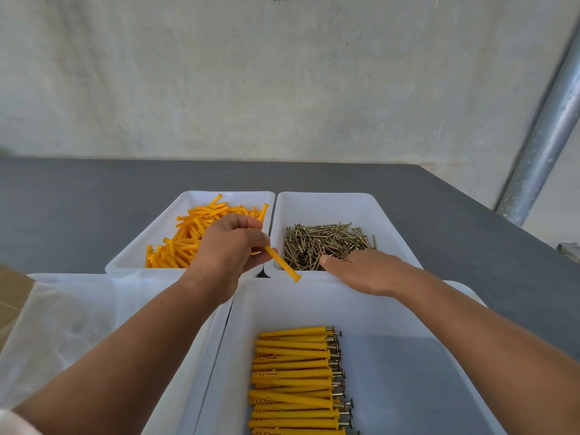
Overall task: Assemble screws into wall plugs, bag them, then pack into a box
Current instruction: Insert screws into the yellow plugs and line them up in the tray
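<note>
At the bottom of the view, nearest the person, stands the near tray [282, 306], a white plastic bin. In it, assembled plugs [295, 378], orange with screw heads sticking out on their right ends, lie side by side in a neat row along its left half. Touching the near tray's left side is another white bin [175, 312] holding clear plastic bags [62, 324], and left of that a corner of a cardboard box [12, 293] shows.

Just above the near tray's far rim, the left hand [227, 246] pinches one orange wall plug [282, 262] between thumb and fingertips, the plug slanting down to the right with its free end over that rim. Over the same rim, further right, the right hand [367, 271] lies palm down with its fingers reaching into the screws [323, 243]; whether it has hold of a screw I cannot tell.

Directly behind the near tray sit two more white bins side by side, edges touching: the screw tray [345, 199] behind its right part, and the plug tray [191, 199] behind its left, with loose orange plugs [185, 243] heaped inside.

All the bins rest on a grey table [94, 189]. Beyond the near tray, past the table, rises a pale wall [282, 73], with a metal pole [546, 136] leaning at the right.
</note>
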Tool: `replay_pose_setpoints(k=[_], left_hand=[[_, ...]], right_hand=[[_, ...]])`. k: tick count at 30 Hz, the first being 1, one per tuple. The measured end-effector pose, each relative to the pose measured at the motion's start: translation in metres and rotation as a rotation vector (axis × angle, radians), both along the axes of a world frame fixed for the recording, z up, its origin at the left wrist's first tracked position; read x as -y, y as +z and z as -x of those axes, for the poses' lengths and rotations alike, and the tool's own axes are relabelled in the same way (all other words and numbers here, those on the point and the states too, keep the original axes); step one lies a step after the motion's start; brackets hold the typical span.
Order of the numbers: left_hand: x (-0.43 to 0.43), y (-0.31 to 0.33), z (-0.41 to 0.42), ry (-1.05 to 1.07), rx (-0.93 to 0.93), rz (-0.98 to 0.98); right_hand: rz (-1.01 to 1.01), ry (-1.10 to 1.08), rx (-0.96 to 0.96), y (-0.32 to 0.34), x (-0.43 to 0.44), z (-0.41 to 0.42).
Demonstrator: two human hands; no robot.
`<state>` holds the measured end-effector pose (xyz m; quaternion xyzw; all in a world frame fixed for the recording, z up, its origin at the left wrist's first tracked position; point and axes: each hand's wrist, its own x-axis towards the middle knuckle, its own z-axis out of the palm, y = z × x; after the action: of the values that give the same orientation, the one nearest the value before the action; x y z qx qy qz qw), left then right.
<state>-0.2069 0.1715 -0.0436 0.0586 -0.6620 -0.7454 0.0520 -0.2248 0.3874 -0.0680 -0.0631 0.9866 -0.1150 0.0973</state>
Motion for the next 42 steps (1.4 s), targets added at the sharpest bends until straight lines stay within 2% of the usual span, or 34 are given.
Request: replay_pose_setpoints(k=[6, 13, 16, 19, 23, 27, 31, 42], left_hand=[[-0.004, -0.004, -0.001, -0.048, 0.03, -0.03], [-0.003, -0.008, -0.001, -0.08, 0.018, -0.002], [0.001, -0.01, 0.002, -0.046, 0.051, 0.008], [0.006, -0.011, 0.005, 0.025, 0.074, -0.045], [0.012, -0.011, 0.01, 0.098, 0.105, -0.14], [0.017, -0.012, 0.014, 0.118, 0.144, -0.167], [0.017, -0.011, 0.014, 0.144, 0.184, -0.208], [0.013, -0.009, 0.012, 0.133, 0.177, -0.234]], right_hand=[[0.246, -0.004, -0.053, 0.004, -0.005, 0.0], [0.414, -0.025, -0.273, 0.007, -0.006, 0.001], [0.489, -0.071, -0.397, 0.013, -0.001, -0.001], [0.645, -0.082, -0.466, 0.021, 0.001, -0.002], [0.977, -0.069, -0.416, 0.032, 0.004, -0.007], [1.163, -0.017, -0.367, 0.039, 0.008, -0.015], [1.2, 0.002, -0.35, 0.042, 0.012, -0.02], [1.09, -0.028, -0.349, 0.037, 0.015, -0.021]])
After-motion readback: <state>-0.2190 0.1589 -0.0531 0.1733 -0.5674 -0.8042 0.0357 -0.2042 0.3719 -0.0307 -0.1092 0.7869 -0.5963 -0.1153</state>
